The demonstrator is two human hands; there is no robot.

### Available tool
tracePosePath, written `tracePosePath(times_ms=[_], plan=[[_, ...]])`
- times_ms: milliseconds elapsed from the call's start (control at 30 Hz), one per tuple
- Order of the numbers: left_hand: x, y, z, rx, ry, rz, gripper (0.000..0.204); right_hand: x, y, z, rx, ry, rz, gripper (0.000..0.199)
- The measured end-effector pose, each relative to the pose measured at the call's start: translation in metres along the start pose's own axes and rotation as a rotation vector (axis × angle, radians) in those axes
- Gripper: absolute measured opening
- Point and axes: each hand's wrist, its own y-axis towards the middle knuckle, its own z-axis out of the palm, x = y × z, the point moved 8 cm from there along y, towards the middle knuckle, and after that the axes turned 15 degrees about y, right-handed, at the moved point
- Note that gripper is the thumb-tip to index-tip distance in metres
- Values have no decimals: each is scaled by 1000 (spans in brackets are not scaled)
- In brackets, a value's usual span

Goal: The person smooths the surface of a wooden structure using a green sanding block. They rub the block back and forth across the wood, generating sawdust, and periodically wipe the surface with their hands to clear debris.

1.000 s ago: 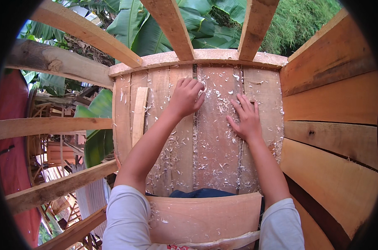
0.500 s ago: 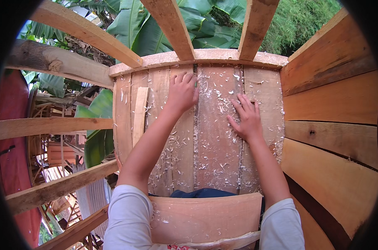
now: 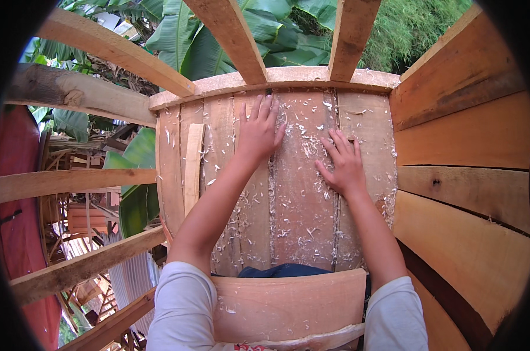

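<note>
My left hand lies on the plank floor close to its far edge, fingers stretched out and thumb apart. To the right, my right hand rests on the same boards with its fingers spread. Neither hand holds anything. Curled pale wood shavings are scattered between and around both hands, thickest just left of the right fingertips. A loose narrow wood strip lies on the boards left of my left forearm.
A wooden rail edges the far side, with upright posts rising from it. Plank walling closes the right side; spaced wooden bars run along the left. A wide smooth board crosses close to my body. Banana leaves hang beyond.
My left hand's fingers have straightened and spread a little, and the hand has slid slightly to the right. My right hand stays at nearly the same spot on the boards.
</note>
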Motion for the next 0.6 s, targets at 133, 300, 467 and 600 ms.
tracePosePath(times_ms=[133,300,467,600], plan=[[-41,-12,13,97,-123,329,74,0,1,1,4,24,-7,58],[-24,-1,26,166,9,11,79,0,0,0,5,32,-4,59],[-36,3,16,22,-133,100,76,2,0,-1,-15,14,-16,58],[-24,-8,26,211,-18,8,73,-1,0,1,4,8,3,57]])
